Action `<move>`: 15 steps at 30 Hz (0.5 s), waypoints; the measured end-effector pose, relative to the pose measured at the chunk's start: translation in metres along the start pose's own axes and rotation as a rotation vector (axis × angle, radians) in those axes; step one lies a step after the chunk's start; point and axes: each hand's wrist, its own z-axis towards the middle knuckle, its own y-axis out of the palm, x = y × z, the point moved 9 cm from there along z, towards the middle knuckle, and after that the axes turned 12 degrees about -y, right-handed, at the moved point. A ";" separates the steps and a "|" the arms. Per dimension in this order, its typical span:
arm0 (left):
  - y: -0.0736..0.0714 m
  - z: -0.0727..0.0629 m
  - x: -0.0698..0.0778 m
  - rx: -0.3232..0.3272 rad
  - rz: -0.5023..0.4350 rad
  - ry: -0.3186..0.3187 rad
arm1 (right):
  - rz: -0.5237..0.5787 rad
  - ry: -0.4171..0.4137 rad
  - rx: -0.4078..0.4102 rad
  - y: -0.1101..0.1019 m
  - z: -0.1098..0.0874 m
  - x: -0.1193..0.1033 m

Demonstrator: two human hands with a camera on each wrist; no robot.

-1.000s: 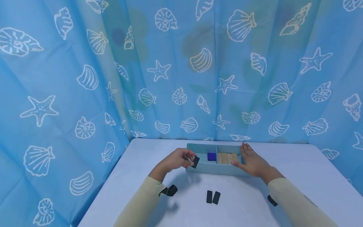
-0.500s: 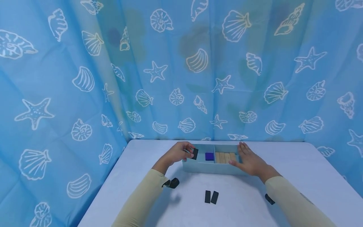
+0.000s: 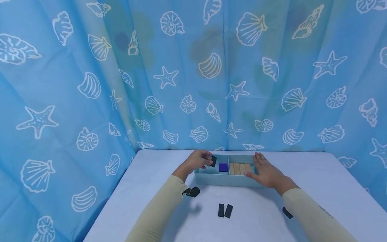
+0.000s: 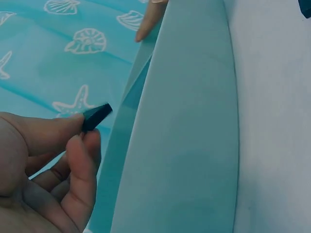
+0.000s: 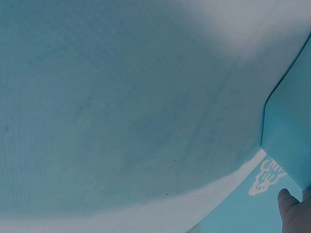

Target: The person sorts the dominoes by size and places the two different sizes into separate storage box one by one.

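Observation:
My left hand point(image 3: 197, 160) pinches a small flat black block point(image 3: 213, 161) between thumb and fingers. It holds the block above the left compartment of a pale blue-grey divided box point(image 3: 226, 180); the left wrist view shows the block point(image 4: 97, 117) tilted, beyond the near wall. A purple block point(image 3: 223, 167) lies in that compartment by the divider. Several light wooden blocks point(image 3: 240, 169) stand side by side in the right compartment. With straight fingers, my right hand point(image 3: 267, 172) rests against the box's right end. Only a few fingertips point(image 5: 290, 206) of it show in the right wrist view.
Two black blocks point(image 3: 221, 210) lie close together on the white tabletop point(image 3: 254, 215), in front of the box. Behind the table hangs a blue curtain point(image 3: 187, 84) with shell and starfish prints.
My left hand has carried the black block from the box's front left edge, upward and then right, over the left compartment. The right hand stays at the box's end.

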 end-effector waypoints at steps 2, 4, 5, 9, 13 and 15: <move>0.003 0.001 0.001 -0.004 0.006 -0.018 | -0.002 0.003 -0.006 0.001 0.000 0.000; 0.007 0.001 0.003 -0.008 0.022 -0.034 | -0.010 0.007 -0.011 0.001 0.000 0.000; 0.009 0.002 0.003 -0.006 0.026 -0.043 | -0.011 0.007 -0.006 0.000 0.000 -0.001; 0.014 0.004 0.000 0.035 0.034 -0.076 | 0.007 0.007 0.006 0.001 0.000 -0.003; 0.017 0.011 -0.001 0.095 0.074 -0.109 | 0.026 0.017 0.005 0.001 0.001 0.001; 0.019 0.015 -0.003 0.124 0.105 -0.125 | 0.022 0.020 0.000 0.002 0.000 0.002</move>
